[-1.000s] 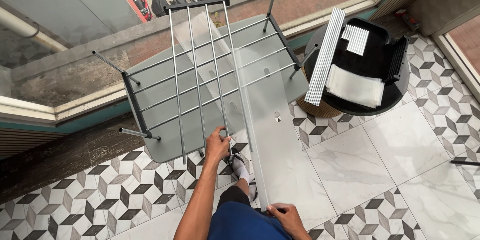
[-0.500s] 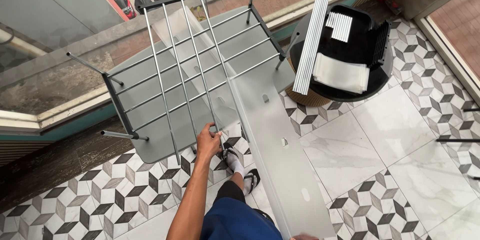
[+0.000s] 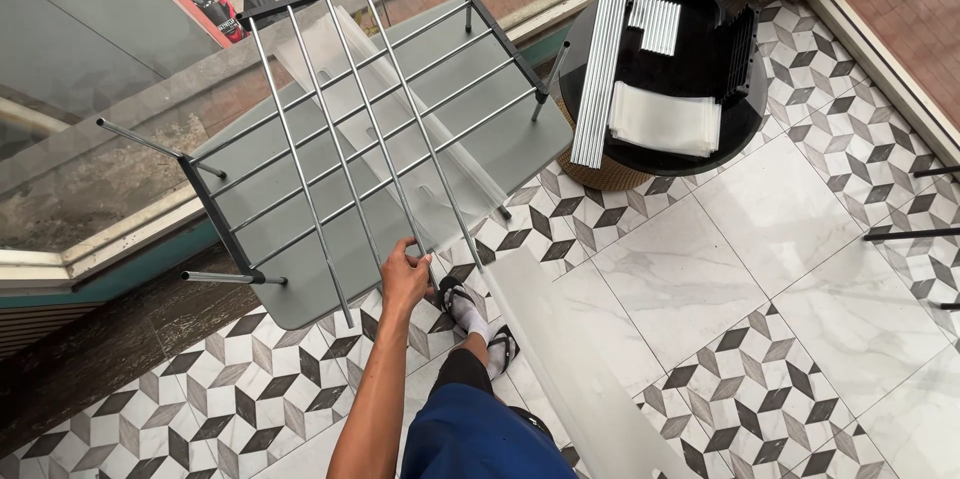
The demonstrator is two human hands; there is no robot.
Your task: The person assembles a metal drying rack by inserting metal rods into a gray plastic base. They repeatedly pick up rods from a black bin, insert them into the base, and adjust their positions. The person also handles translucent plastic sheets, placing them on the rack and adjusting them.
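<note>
The left hand is closed around the near end of one of the thin silver metal rods of a dark-framed rack, fingers wrapped at the rod's lower tip. The right hand is out of the picture, so whether it is clenched or released cannot be told. The rack lies upside down on a grey-green flat panel, its short legs pointing up and outward. The rods run side by side, their long axis leading from the left hand away toward the far dark crossbar at the balcony edge, so the whole frame lies ahead of and slightly left of the hand.

A long frosted translucent plastic strip slants from under the rods down past the person's sandalled foot toward the lower right; who or what holds its near end is hidden.

To the right stands a round black worktop on a wicker base, carrying a bundle of long silver rods, shorter white bars, black slats and a folded translucent sheet. The floor is marble and patterned tile.
</note>
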